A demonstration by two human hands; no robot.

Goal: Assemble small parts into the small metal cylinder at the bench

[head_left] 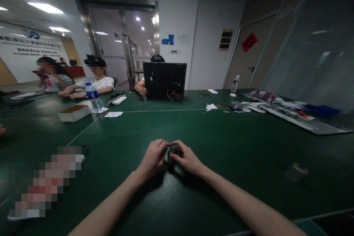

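Observation:
A small black cylinder stands upright on the green table between my two hands; its exact kind is too dark to make out. My left hand is curled against its left side, fingertips near the top. From the other side, my right hand pinches it with the thumb in front and the fingers arched over. The fingertips of both hands meet just above the cylinder. Part of it is hidden behind the fingers, and shadow falls beneath.
A tape roll lies to the right, a blurred phone-like slab to the left. Farther off are an open box, a water bottle, a black computer case with a person behind it, and a cluttered board. Other people sit at left.

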